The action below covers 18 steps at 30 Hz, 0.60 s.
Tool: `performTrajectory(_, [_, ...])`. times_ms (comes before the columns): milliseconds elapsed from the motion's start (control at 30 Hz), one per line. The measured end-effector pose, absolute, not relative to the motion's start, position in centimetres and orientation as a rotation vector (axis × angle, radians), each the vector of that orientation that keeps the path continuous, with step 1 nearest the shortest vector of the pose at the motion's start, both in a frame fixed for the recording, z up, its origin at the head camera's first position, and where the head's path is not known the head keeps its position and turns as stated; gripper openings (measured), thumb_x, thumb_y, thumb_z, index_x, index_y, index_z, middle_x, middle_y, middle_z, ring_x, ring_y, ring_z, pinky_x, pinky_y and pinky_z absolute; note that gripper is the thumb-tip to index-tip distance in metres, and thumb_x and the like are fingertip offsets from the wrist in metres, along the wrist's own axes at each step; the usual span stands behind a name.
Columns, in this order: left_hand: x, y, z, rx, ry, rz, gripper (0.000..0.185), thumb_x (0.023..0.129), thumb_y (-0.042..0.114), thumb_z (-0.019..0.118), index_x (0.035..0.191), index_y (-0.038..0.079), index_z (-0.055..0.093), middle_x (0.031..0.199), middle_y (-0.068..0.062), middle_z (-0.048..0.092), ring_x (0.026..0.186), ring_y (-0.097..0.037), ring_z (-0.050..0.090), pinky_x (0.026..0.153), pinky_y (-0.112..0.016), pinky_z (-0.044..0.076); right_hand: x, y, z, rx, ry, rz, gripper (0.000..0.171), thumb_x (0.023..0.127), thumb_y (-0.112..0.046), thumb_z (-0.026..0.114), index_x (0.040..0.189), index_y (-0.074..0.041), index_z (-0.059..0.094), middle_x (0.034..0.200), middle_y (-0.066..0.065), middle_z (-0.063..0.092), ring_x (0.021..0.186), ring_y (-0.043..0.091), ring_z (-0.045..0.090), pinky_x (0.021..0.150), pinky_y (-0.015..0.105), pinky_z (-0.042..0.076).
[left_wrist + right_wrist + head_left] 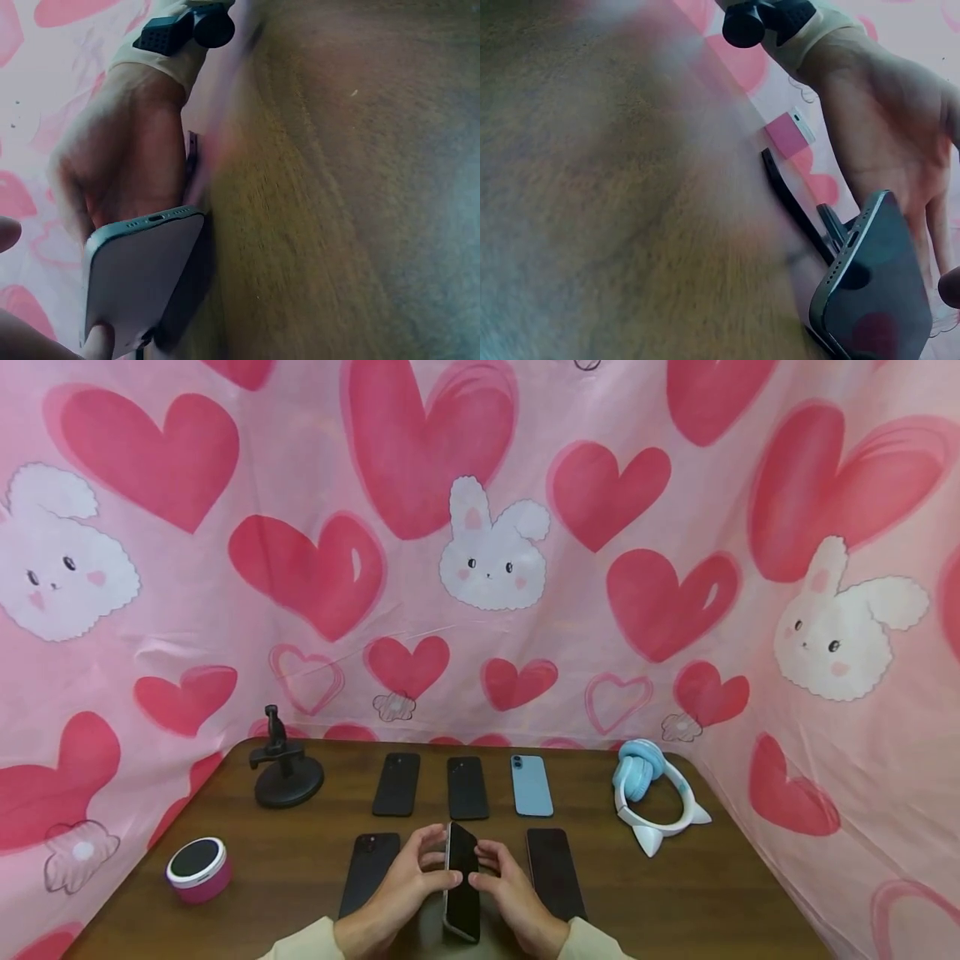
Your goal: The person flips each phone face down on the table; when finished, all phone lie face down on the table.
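Observation:
Both hands hold one dark phone (pixel 462 881) up on its long edge over the front middle of the wooden table (pixel 712 902). My left hand (pixel 438 862) grips its left side with fingers curled over the top. From the other side my right hand (pixel 486 865) pinches it. In the left wrist view the phone's grey back (pixel 139 277) faces the camera with the right hand (pixel 127 157) behind it. The right wrist view has the dark screen (pixel 877 292) and the left hand (pixel 885 112).
Two black phones (pixel 397 783) (pixel 467 787) and a light blue phone (pixel 531 785) lie in a back row. More dark phones (pixel 370 872) (pixel 553 872) flank my hands. A black stand (pixel 285 772), a pink speaker (pixel 198 868) and cat-ear headphones (pixel 652 797) sit around them.

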<state>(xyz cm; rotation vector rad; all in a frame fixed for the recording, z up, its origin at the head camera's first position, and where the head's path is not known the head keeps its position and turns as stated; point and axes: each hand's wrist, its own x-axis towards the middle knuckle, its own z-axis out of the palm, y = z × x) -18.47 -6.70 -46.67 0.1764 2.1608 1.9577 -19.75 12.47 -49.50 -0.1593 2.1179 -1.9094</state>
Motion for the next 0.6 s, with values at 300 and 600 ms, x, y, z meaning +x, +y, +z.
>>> performTrajectory(300, [-18.1, -6.8, -46.8, 0.202, 2.043, 2.048, 0.079, 0.09, 0.015, 0.072, 0.153, -0.002, 0.028, 0.157, -0.028, 0.038, 0.131, -0.034, 0.052, 0.097, -0.038, 0.051, -19.1, 12.3, -49.8, -0.24, 2.107, -1.919, 0.053, 0.101, -0.018, 0.054, 0.146, 0.007, 0.039, 0.149, 0.028, 0.044, 0.137, 0.041, 0.043, 0.109, 0.053, 0.042])
performTrajectory(600, [-18.7, -6.2, -47.0, 0.307, 1.933, 2.09, 0.078, 0.091, 0.014, 0.07, 0.153, -0.002, 0.026, 0.159, -0.026, 0.036, 0.138, -0.036, 0.045, 0.107, -0.042, 0.046, -18.6, 12.3, -49.1, -0.334, 2.012, -1.962, 0.053, 0.104, -0.021, 0.05, 0.149, 0.004, 0.036, 0.147, 0.027, 0.048, 0.122, 0.021, 0.057, 0.093, 0.03, 0.05])
